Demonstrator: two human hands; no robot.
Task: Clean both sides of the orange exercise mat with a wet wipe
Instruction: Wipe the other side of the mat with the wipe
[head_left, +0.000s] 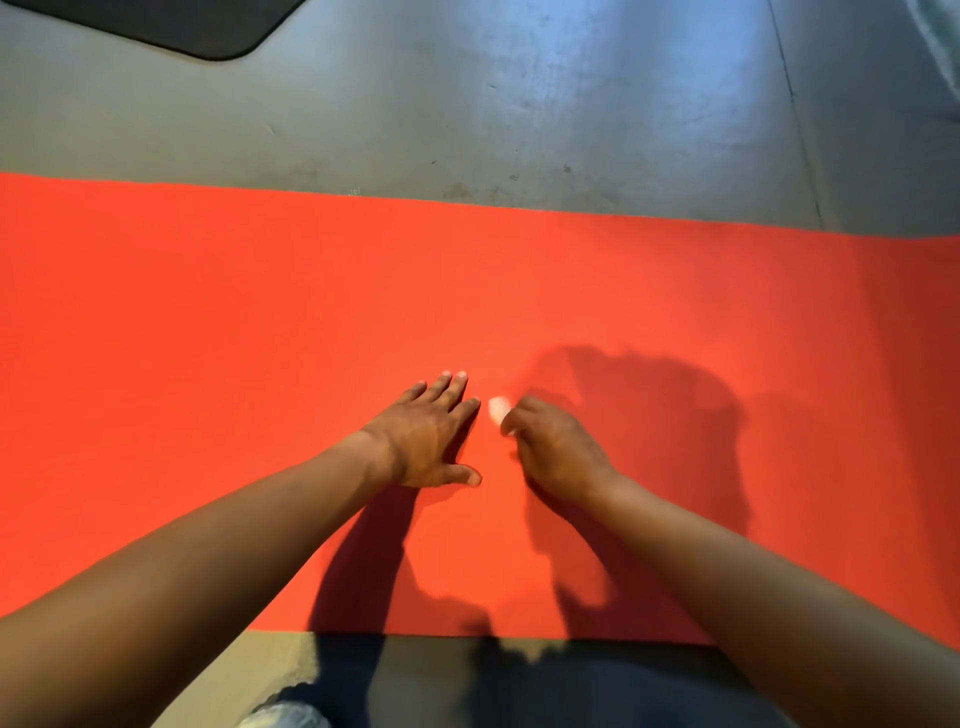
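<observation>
Arms (197, 577) reach over the mat (208, 312).
Left hand (426, 441) presses flat, fingers straight; right hand (556, 452) curls round a blurred white wipe (498, 408).

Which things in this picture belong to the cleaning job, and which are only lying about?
For the job:
orange mat
wipe, gripped by the right hand
left hand, flat on the orange mat

Lying about:
black mat, on the floor at the far left corner
</observation>
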